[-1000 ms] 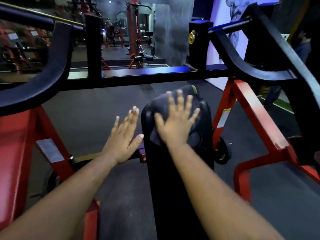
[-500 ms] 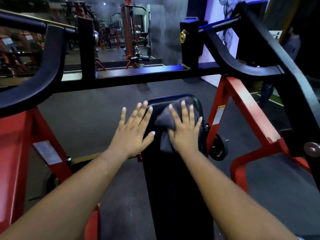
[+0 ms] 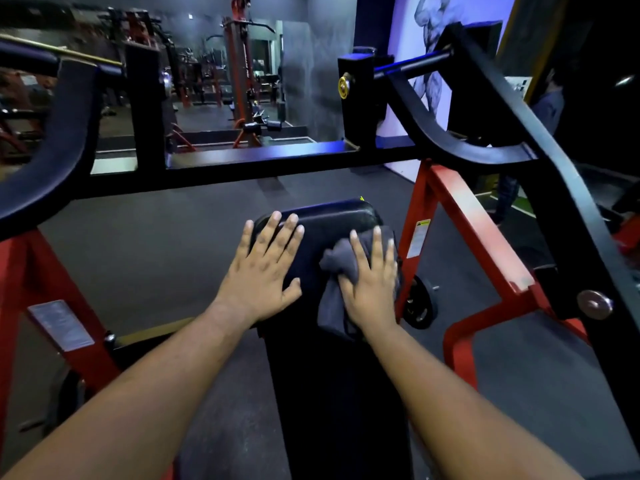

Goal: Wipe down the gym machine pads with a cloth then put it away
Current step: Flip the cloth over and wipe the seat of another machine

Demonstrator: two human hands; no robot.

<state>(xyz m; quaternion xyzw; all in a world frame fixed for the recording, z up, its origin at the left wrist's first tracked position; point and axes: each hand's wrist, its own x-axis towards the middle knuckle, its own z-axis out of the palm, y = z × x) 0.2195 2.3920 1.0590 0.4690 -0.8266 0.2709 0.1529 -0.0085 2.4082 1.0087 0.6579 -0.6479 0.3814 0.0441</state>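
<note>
The grey cloth (image 3: 341,271) was pressed flat under the right hand (image 3: 372,289) for wiping, while the pad (image 3: 332,220) was steadied by the flat, open left hand (image 3: 263,271).

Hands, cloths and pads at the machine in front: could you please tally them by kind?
Bare hands: 2, left hand and right hand
Crumpled grey cloth: 1
Black padded vinyl machine pad: 1
Total: 4

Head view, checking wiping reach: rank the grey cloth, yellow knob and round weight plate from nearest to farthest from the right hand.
1. Grey cloth, directly under the right hand.
2. Round weight plate, low, just right of the pad.
3. Yellow knob, high on the black post beyond.
</note>
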